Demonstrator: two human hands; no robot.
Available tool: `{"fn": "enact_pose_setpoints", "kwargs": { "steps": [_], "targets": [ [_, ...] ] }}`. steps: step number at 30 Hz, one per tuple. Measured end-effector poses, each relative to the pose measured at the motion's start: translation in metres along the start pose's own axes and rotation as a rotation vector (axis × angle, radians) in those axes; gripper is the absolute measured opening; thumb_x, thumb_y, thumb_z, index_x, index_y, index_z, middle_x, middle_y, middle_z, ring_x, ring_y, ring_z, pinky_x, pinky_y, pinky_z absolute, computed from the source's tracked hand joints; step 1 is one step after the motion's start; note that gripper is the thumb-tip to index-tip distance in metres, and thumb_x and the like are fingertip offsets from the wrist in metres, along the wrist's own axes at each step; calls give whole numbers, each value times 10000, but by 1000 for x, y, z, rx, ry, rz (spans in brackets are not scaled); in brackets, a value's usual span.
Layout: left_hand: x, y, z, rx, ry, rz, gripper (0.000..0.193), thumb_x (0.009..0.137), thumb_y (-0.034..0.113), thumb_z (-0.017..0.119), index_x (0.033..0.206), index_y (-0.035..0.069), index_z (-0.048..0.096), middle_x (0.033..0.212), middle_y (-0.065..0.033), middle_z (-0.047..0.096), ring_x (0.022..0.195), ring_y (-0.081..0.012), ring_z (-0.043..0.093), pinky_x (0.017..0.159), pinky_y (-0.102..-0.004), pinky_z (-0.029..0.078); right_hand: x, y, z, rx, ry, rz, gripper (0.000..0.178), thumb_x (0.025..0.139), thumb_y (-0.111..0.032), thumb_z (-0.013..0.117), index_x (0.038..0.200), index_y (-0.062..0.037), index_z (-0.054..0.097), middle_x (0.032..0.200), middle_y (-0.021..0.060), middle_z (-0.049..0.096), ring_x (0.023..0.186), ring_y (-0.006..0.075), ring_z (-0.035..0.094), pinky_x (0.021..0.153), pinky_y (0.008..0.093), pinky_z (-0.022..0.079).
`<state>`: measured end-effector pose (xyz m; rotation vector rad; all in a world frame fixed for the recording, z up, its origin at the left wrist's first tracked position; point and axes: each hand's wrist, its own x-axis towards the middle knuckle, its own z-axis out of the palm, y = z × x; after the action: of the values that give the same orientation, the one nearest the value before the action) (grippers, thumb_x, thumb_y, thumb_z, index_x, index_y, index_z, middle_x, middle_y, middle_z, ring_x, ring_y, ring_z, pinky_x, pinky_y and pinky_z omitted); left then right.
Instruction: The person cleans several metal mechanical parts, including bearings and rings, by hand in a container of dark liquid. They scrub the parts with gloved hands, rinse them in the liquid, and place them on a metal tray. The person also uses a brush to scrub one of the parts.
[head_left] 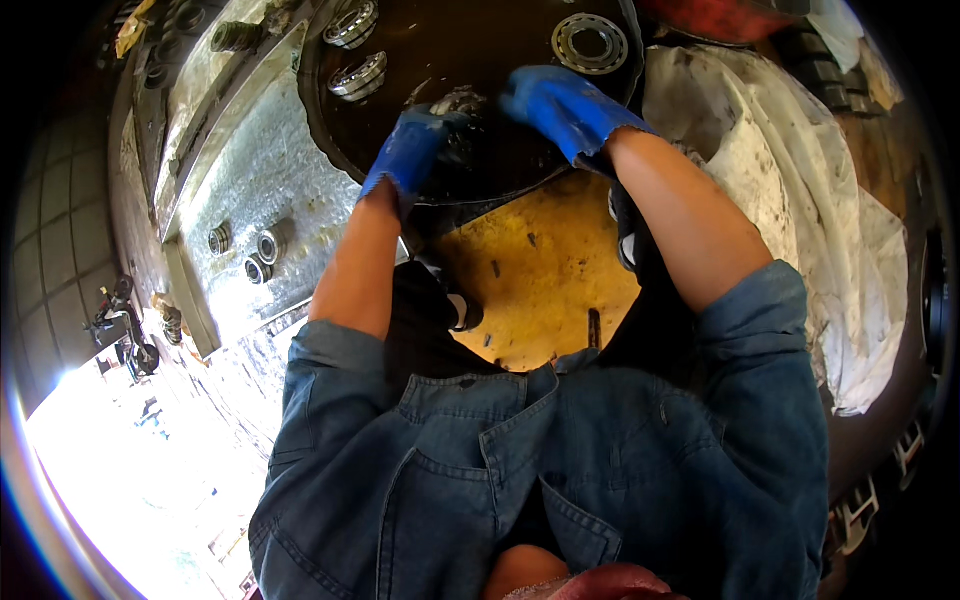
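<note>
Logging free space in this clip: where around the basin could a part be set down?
On the metal sheet, between the left rim of the basin and three small bearings. The basin is crowded: two bearings left, a ring bearing right, the gloved left hand and right hand over it.

Gap between gloves [408, 150] — bearings [358, 78] left, bearing ring [561, 46] right
</note>
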<state>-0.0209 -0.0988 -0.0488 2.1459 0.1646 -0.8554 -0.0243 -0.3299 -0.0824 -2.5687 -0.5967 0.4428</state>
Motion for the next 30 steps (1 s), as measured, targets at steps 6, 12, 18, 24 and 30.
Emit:
{"fn": "enact_pose_setpoints", "kwargs": {
  "steps": [6, 12, 18, 24, 30],
  "targets": [
    [17, -32, -28, -768, -119, 280, 347, 1013, 185, 534, 1299, -2, 592, 1214, -129, 670, 1124, -201, 616, 999, -301, 481, 17, -15, 2, 470, 150, 335, 699, 962, -598, 520, 1310, 3, 594, 1266, 231, 644, 1204, 375, 602, 1017, 423, 464],
    [20, -4, -26, -1225, -67, 157, 279, 1029, 155, 518, 1247, 2, 597, 1200, -124, 677, 1098, -220, 634, 1006, -331, 499, -6, -51, -24, 1008, 153, 284, 723, 1032, -606, 332, 1434, -23, 479, 1462, 231, 482, 1344, 354, 480, 1143, 415, 335],
    [32, 5, -4, -1488, -67, 136, 483, 976, 412, 572, 1274, 33, 603, 1241, -146, 662, 1135, -288, 620, 1028, -443, 485, 38, -50, 1, 979, 147, 198, 629, 1059, -519, 309, 1431, -43, 483, 1431, 227, 512, 1324, 355, 495, 1132, 401, 346],
    [23, 13, -1, -1461, 36, 237, 657, 990, 549, 485, 1370, 13, 512, 1342, -202, 582, 1226, -378, 560, 1049, -519, 468, 8, -46, 31, 911, 63, 144, 592, 1065, -475, 304, 1411, -35, 494, 1409, 227, 529, 1306, 351, 512, 1122, 406, 357],
    [28, 12, 5, -1589, 46, -17, 701, 998, 545, 457, 1424, -12, 455, 1417, -225, 517, 1265, -407, 519, 1089, -567, 416, 44, 3, 38, 831, -6, 117, 557, 1071, -432, 298, 1392, -27, 505, 1386, 228, 547, 1288, 348, 529, 1112, 411, 368]
  ]
}}
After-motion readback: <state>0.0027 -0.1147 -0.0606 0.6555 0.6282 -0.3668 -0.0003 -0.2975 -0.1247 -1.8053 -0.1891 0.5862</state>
